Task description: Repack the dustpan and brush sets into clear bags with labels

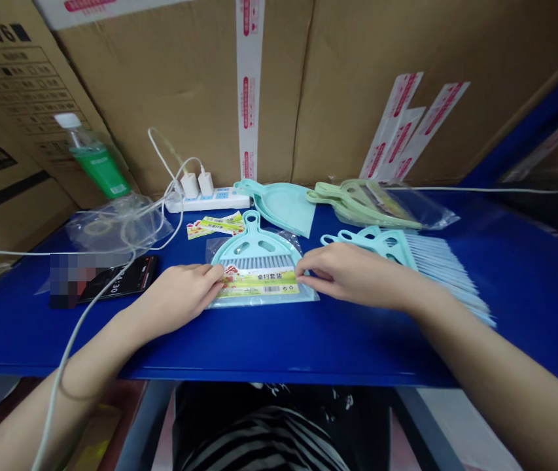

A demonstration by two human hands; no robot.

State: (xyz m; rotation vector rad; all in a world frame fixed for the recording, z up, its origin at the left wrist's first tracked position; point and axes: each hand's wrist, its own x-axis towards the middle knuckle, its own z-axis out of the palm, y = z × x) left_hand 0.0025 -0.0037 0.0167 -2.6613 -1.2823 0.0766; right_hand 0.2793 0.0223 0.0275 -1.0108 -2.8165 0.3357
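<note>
A light-blue dustpan [252,243] with a grey-bristled brush [271,261] lies before me in a clear plastic bag [308,296]. Across its lower part is a yellow-green printed label card [259,282]; I cannot tell whether it is inside the bag or on top. My left hand [183,291] has its fingers closed together at the card's left end. On the other side, my right hand [340,271] pinches the card's right end between thumb and fingers. Beyond my right wrist lie several loose light-blue brushes [445,268], partly covered by that hand.
Behind are a light-blue dustpan [286,204], a bagged green dustpan set [371,204], loose label cards [217,224] and a power strip [229,198]. Left are a phone [122,278], a green-labelled bottle [99,167] and white cables. Cardboard boxes [185,78] wall the blue table's back.
</note>
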